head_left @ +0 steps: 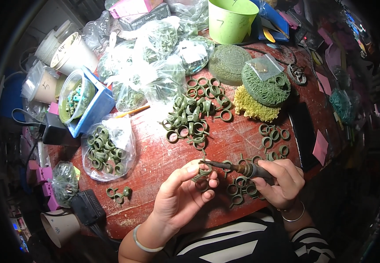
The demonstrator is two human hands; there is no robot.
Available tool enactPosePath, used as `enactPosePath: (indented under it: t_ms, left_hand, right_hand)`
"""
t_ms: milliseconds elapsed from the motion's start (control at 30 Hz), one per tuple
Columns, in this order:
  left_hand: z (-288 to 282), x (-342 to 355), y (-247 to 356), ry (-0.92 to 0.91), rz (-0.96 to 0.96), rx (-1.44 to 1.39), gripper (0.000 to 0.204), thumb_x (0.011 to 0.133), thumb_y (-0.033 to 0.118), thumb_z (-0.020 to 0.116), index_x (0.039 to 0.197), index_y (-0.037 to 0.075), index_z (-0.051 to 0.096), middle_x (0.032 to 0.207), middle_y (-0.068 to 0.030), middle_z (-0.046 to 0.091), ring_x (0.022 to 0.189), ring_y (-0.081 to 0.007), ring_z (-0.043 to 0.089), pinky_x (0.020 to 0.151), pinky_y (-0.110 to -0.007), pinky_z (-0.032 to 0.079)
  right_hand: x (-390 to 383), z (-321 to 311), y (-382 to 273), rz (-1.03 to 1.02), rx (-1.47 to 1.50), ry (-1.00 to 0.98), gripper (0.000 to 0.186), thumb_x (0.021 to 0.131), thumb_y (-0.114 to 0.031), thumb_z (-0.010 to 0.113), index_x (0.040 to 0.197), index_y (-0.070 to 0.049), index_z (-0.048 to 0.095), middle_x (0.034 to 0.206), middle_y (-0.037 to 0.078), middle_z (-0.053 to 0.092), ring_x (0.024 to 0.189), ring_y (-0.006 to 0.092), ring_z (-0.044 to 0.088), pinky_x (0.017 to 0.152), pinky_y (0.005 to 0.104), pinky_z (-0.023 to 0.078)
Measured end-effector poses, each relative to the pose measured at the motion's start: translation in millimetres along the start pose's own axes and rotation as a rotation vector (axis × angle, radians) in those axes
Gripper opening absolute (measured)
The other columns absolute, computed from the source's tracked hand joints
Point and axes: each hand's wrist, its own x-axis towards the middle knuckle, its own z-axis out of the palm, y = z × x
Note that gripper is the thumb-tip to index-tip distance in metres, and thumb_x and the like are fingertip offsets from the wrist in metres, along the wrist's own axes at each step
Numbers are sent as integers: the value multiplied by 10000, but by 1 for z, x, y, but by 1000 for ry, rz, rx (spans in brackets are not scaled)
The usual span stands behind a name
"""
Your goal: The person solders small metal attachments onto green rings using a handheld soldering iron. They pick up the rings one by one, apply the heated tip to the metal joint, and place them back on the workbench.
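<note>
Between the thumb and fingers of my left hand [176, 190] is a small green wax ring [203, 171]. My right hand [282, 180] grips the dark handle of a soldering iron [246, 169], whose thin tip points left and meets or nearly meets the top of the ring; exact contact is too small to tell. Under and beside the iron lie several loose green rings [237, 189]. A larger heap of green rings [190, 115] sits beyond my hands at the middle of the table.
An open plastic bag of rings [106, 151] lies on the red table [150, 131] at left. Tied bags [155, 44] pile up at the back, near a lime-green bucket [231, 22]. Round green pads [267, 87] and a yellow sponge [253, 107] stand at back right.
</note>
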Motion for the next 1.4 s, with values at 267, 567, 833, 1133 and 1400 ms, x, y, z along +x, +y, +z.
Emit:
enactPosePath:
  t_ms: [267, 567, 833, 1133, 1400]
  left_hand:
    - [1, 0, 0, -2, -1, -6, 280, 964, 255, 563, 1077, 22, 671, 1026, -123, 616, 921, -203, 562, 717, -286, 478]
    - [1, 1, 0, -24, -2, -12, 278, 961, 252, 563, 1077, 22, 668, 1020, -120, 611, 917, -201, 559, 719, -286, 479]
    - [2, 1, 1, -33, -8, -15, 274, 959, 249, 568, 1080, 26, 670, 1020, -118, 609, 923, -200, 560, 724, -286, 481]
    - [1, 0, 0, -15, -5, -11, 270, 964, 248, 561, 1071, 24, 667, 1026, -117, 606, 924, -201, 557, 725, -287, 480]
    - [2, 0, 1, -15, -4, -3, 259, 960, 244, 566, 1066, 26, 656, 1020, -116, 600, 922, -201, 554, 725, -288, 481]
  right_hand:
    - [-1, 0, 1, -1, -13, 3, 356, 826, -229, 842, 1069, -12, 699, 846, 85, 666, 645, 214, 669, 550, 311, 550]
    - [0, 0, 1, -10, -14, 4, 348, 834, -236, 835, 1061, -9, 700, 841, 84, 666, 638, 213, 667, 546, 306, 548]
    - [-1, 1, 2, -14, -5, 19, 344, 830, -235, 838, 1052, -10, 702, 844, 87, 669, 643, 215, 671, 547, 307, 548]
    - [-1, 1, 1, -1, -8, 5, 349, 825, -228, 842, 1058, -9, 700, 846, 86, 668, 640, 218, 670, 546, 309, 548]
    - [1, 2, 1, -9, 1, 12, 345, 822, -219, 842, 1054, -7, 701, 832, 81, 660, 629, 215, 664, 540, 312, 542]
